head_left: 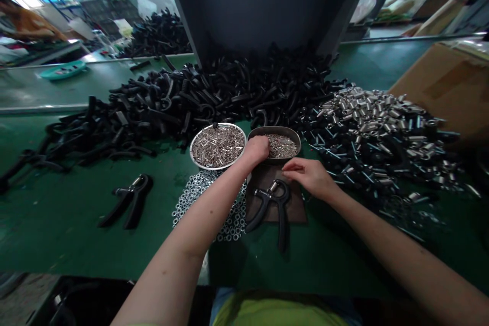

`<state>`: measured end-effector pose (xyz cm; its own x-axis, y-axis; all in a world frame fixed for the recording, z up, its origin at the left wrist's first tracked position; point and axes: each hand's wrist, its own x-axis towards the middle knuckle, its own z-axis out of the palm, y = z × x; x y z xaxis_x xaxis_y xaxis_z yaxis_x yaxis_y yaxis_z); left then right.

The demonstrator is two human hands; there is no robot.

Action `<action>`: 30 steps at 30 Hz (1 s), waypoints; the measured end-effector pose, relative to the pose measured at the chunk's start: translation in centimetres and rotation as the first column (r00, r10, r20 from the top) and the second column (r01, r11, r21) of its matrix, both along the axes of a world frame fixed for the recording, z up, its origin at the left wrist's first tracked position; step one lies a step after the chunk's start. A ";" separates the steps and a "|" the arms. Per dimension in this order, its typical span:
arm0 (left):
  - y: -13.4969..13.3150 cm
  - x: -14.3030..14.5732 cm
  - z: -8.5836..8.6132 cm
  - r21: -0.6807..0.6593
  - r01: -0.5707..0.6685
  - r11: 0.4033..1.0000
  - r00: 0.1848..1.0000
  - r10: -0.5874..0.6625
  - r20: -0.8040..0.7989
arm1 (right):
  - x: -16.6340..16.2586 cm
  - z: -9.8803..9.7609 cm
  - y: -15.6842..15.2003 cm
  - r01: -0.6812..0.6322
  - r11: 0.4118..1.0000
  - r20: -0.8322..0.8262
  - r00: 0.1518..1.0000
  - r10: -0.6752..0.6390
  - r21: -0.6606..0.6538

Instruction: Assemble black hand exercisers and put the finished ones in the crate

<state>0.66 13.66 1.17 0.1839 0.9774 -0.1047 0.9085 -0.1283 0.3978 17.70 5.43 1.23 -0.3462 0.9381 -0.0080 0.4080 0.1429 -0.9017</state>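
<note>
Spring grip (283,214) handling: probably light, stiff to squeeze, hardly fragile; best taken by one leg.
Spring grip looks: black, legs spread, silvery coil near top.
Spring grip place: flat on brown pad (299,212).
Left hand (258,148): fingers in pin tin (283,161), hold hidden.
Right hand (308,175): fingertips close together; contents unclear.

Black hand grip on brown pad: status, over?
Left hand at dark oval metal tin. Right hand near untouched hand grip on pad. Silver metal nuts alongside.
</note>
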 end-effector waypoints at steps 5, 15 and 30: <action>-0.1 -0.3 0.3 0.002 -0.065 0.998 0.978 0.064 0.197 | -0.3 -0.8 -0.2 -0.106 0.988 0.131 0.987 0.092 0.109; -7.0 -3.5 1.3 -0.223 -0.067 0.972 0.471 0.228 0.852 | -1.1 -0.2 0.1 -0.187 0.974 0.349 0.928 0.133 0.126; -13.6 -3.2 -1.1 0.023 0.009 1.000 0.782 -0.021 0.623 | -2.3 1.1 0.5 -0.230 0.973 0.477 0.856 0.201 0.003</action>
